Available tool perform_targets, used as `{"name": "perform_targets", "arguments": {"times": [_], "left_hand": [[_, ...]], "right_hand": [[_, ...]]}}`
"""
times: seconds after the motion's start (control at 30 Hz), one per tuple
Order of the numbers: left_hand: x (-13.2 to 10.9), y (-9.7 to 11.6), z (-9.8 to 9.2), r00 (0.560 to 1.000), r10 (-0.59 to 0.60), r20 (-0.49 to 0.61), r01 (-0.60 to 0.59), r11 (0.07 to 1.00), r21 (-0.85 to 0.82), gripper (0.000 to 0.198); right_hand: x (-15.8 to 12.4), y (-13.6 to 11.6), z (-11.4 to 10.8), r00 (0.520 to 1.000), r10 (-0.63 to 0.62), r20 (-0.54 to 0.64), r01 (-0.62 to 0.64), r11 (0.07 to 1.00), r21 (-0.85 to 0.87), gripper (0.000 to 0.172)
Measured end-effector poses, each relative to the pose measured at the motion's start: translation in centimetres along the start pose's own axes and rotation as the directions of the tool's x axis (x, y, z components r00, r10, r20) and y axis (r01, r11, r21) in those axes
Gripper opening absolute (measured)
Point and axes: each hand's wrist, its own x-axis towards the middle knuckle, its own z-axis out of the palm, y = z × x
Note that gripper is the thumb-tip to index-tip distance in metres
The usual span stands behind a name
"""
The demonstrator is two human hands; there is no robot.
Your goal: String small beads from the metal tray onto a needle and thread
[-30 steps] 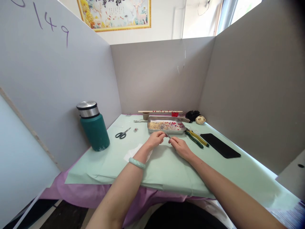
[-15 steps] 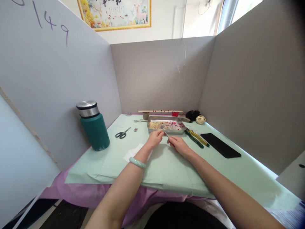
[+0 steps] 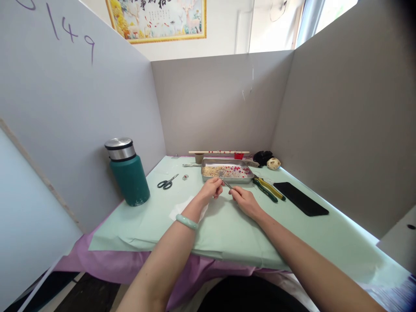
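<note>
Centrally, just before a shallow rectangular tray of silvery metal [image 3: 240, 180], the person's two bare hands work close together above a table covered in a pale green sheet [image 3: 325, 242]. The right hand [image 3: 245, 201] is clamped on a thin, grey, metallic-looking tool [image 3: 228, 185], which slants up and leftward out of its fingers. The tool's far end reaches the fingertips of the left hand [image 3: 212, 189], which are drawn together in a pinch; whatever may sit between them is too small to tell. A pale green, smooth bangle [image 3: 186, 222] circles the left wrist, and a crumpled white tissue [image 3: 178, 210] lies partly beneath that forearm.

Inside the tray, tiny golden beads [image 3: 212, 171] spread over the left part, with red and purple ones [image 3: 238, 170] scattered toward the right. Behind it, a long pale stick dotted with red [image 3: 208, 152] runs crosswise, near a small brown cup [image 3: 199, 159] and a small bright red container [image 3: 238, 156].

Right of the tray, pliers with yellow and dark green handles [image 3: 269, 190] lie near a flat black rectangular slab [image 3: 300, 198]. Leftward, black-handled metal scissors [image 3: 167, 183] rest near a small ring-shaped beaded piece [image 3: 185, 177], and a teal bottle with a silvery lid [image 3: 130, 180] stands upright beside the grey partition [image 3: 81, 130].
</note>
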Motion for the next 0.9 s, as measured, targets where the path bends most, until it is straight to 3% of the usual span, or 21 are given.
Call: {"name": "perform_targets", "arguments": {"times": [0.27, 0.5, 0.67, 0.9], "left_hand": [[-0.03, 0.01, 0.13, 0.999, 0.003, 0.052, -0.003, 1.000, -0.005, 0.024], [0.40, 0.30, 0.02, 1.000, 0.012, -0.013, -0.012, 0.999, 0.046, 0.019], [0.39, 0.34, -0.08, 0.998, 0.023, -0.066, -0.025, 1.000, -0.018, 0.024], [0.30, 0.09, 0.29, 0.997, -0.006, 0.079, 0.018, 0.989, -0.146, 0.033]], "right_hand": [[0.04, 0.05, 0.31, 0.999, -0.037, -0.039, 0.035, 0.998, -0.053, 0.027], [0.01, 0.19, 0.22, 0.996, -0.055, -0.071, 0.052, 0.997, -0.053, 0.026], [0.09, 0.18, 0.13, 0.994, -0.059, -0.094, 0.058, 0.998, -0.013, 0.028], [-0.08, -0.16, 0.17, 0.986, -0.096, -0.136, 0.099, 0.995, 0.017, 0.028]]}}
